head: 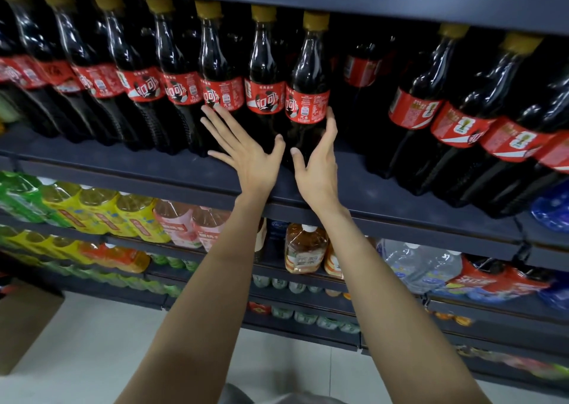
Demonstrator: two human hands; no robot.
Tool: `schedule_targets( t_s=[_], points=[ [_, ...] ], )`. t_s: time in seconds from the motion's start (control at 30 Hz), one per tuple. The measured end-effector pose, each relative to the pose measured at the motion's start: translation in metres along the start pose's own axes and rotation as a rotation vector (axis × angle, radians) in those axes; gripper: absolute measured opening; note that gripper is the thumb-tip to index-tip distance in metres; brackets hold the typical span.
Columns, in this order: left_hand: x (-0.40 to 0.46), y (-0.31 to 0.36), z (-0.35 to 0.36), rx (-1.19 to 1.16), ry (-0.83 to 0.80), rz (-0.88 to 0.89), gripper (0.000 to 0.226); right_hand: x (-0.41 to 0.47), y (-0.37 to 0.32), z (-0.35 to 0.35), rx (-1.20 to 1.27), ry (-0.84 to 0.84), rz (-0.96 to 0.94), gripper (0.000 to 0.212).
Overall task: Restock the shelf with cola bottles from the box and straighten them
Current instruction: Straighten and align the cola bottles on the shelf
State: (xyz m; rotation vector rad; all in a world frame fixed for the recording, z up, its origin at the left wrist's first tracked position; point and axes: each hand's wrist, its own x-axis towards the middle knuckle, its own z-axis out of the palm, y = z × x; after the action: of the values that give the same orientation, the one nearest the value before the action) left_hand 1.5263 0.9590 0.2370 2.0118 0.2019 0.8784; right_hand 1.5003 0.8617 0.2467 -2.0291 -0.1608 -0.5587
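A row of small cola bottles (215, 74) with red labels and gold caps stands on the dark shelf (129, 163), running from the left to the middle. The rightmost bottle of that row (308, 96) stands upright between my two hands. My left hand (246, 151) is spread flat, fingers apart, in front of the neighbouring bottle's base. My right hand (320, 163) is open too, its fingers lying along the right side of the rightmost bottle. Neither hand is closed on a bottle. A dark gap (348, 120) lies to the right of this bottle.
Larger cola bottles (455, 120) fill the shelf's right part. Lower shelves carry green, yellow, pink and orange drinks (135, 219), a tea bottle (304, 249) and big water jugs (421, 265). A cardboard box (24, 320) stands on the pale floor at the lower left.
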Motion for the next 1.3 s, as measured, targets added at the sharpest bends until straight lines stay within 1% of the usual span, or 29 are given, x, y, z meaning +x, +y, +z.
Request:
schedule_targets(
  t_s=[0.2, 0.33, 0.4, 0.5, 0.6, 0.67, 0.7, 0.73, 0.77, 0.8, 0.83, 0.9, 0.93, 0.97, 1.03, 1.1, 1.17, 1.23, 1.3],
  points=[
    [0.007, 0.004, 0.0, -0.012, -0.069, 0.014, 0.11, 0.0, -0.003, -0.003, 0.007, -0.025, 0.0, 0.084],
    [0.004, 0.005, -0.001, -0.018, -0.042, 0.018, 0.108, -0.001, -0.004, -0.003, 0.02, -0.009, 0.024, 0.085],
    [0.002, 0.003, -0.001, -0.04, -0.008, 0.036, 0.107, -0.002, -0.006, -0.001, 0.012, 0.041, 0.06, 0.085],
    [-0.009, 0.004, -0.007, -0.111, 0.075, 0.163, 0.095, -0.003, -0.011, 0.0, 0.015, 0.066, 0.084, 0.084],
    [-0.031, 0.027, -0.015, -0.241, 0.169, 0.348, 0.071, -0.003, -0.01, -0.007, 0.058, -0.047, 0.062, 0.086],
    [-0.045, 0.049, -0.02, -0.317, 0.146, 0.457, 0.058, -0.006, -0.009, -0.026, 0.099, -0.107, 0.044, 0.082],
    [-0.05, 0.062, -0.022, -0.357, 0.095, 0.512, 0.051, -0.011, -0.007, -0.038, 0.084, -0.084, 0.023, 0.076],
    [-0.055, 0.075, -0.021, -0.406, 0.016, 0.558, 0.046, -0.018, -0.004, -0.053, 0.058, -0.019, -0.008, 0.067],
    [-0.058, 0.087, -0.018, -0.463, -0.09, 0.582, 0.042, -0.027, 0.0, -0.07, 0.028, 0.091, -0.041, 0.056],
    [-0.059, 0.1, -0.012, -0.519, -0.208, 0.562, 0.042, -0.037, 0.005, -0.088, -0.009, 0.231, -0.061, 0.046],
    [-0.059, 0.111, -0.002, -0.551, -0.322, 0.495, 0.048, -0.046, 0.009, -0.105, -0.055, 0.37, -0.062, 0.041],
    [-0.054, 0.128, 0.024, -0.523, -0.488, 0.321, 0.071, -0.055, 0.021, -0.131, -0.155, 0.582, -0.016, 0.038],
    [-0.052, 0.133, 0.038, -0.5, -0.554, 0.254, 0.083, -0.055, 0.026, -0.14, -0.191, 0.625, 0.023, 0.039],
    [-0.049, 0.135, 0.05, -0.49, -0.613, 0.206, 0.092, -0.053, 0.03, -0.146, -0.224, 0.622, 0.062, 0.043],
    [-0.045, 0.133, 0.071, -0.48, -0.693, 0.175, 0.101, -0.045, 0.037, -0.15, -0.319, 0.546, 0.115, 0.056],
    [-0.043, 0.125, 0.083, -0.441, -0.722, 0.208, 0.104, -0.037, 0.039, -0.141, -0.437, 0.521, 0.129, 0.067],
    [-0.045, 0.119, 0.087, -0.377, -0.697, 0.243, 0.101, -0.031, 0.042, -0.124, -0.493, 0.565, 0.133, 0.071],
    [-0.05, 0.113, 0.086, -0.348, -0.603, 0.252, 0.096, -0.024, 0.044, -0.105, -0.462, 0.659, 0.147, 0.069],
    [-0.053, 0.111, 0.083, -0.314, -0.465, 0.24, 0.093, -0.017, 0.047, -0.095, -0.385, 0.771, 0.189, 0.072]
  ],
)
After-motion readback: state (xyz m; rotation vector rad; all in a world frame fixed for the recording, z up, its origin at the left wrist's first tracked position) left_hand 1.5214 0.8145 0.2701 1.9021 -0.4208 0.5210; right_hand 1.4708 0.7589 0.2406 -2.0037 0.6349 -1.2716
